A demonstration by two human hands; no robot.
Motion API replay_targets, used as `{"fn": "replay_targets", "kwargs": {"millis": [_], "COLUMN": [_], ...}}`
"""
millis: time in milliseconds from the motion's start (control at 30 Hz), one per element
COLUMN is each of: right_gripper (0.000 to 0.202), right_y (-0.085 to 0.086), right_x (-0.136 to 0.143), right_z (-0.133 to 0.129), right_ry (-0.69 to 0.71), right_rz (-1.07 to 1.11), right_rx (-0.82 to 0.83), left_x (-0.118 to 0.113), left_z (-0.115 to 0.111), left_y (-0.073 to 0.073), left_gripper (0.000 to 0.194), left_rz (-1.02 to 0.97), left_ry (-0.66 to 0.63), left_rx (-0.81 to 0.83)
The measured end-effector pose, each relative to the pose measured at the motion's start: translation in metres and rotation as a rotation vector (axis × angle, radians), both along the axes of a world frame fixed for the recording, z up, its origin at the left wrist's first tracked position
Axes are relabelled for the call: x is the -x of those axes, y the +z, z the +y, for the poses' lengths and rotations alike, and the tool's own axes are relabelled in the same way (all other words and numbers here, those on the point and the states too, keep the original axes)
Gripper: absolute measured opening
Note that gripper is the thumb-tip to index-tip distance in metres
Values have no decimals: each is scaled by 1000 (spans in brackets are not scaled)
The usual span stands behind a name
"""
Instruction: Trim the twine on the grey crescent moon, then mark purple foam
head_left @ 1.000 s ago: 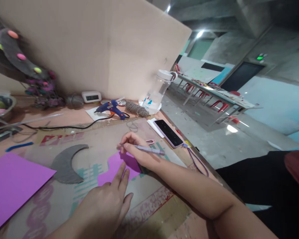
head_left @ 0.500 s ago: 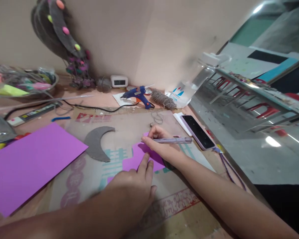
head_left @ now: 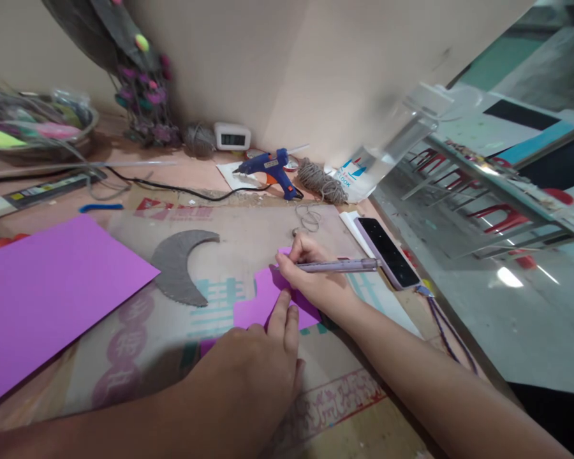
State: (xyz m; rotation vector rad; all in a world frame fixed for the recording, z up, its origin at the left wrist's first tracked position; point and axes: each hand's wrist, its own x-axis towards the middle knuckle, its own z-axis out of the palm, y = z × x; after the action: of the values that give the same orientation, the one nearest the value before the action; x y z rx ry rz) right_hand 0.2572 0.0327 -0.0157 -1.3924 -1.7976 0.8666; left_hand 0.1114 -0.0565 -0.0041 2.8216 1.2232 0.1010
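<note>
A cut piece of purple paper (head_left: pixel 256 311) lies on the covered worktop in front of me. My left hand (head_left: pixel 263 357) presses on it with its fingers stretched out. In my right hand (head_left: pixel 310 268) is a slim, pale purple pen (head_left: pixel 347 265), its tip down at the upper part of the same piece. The tip itself is too blurred to make out. To the left lies a grey crescent moon shape (head_left: pixel 175 268), untouched. A large purple sheet (head_left: pixel 62 287) rests farther left, its corner close to the crescent.
A blue glue gun (head_left: pixel 272 167) with a black cord lies near the wall, beside a grey yarn bundle (head_left: pixel 321 180). A clear bottle (head_left: pixel 392 146) and a phone (head_left: pixel 387 252) stand and lie at the right edge. A bowl of scraps (head_left: pixel 86 121) sits back left.
The view has shifted slightly, so the sheet and bowl appear farther left. Both hands keep nearly the same hold on the paper and pen, with little movement.
</note>
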Motion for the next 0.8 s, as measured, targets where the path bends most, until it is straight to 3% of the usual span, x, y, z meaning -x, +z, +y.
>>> {"fn": "replay_targets", "kwargs": {"millis": [800], "right_gripper": [27], "right_y": [0], "right_x": [1], "right_z": [0], "right_ry": [-18], "right_rz": [-66], "right_rx": [-24], "left_x": [0], "left_z": [0], "left_y": [4], "left_gripper": [52], "left_rz": [4], "left_ry": [13], "left_rx": [7]}}
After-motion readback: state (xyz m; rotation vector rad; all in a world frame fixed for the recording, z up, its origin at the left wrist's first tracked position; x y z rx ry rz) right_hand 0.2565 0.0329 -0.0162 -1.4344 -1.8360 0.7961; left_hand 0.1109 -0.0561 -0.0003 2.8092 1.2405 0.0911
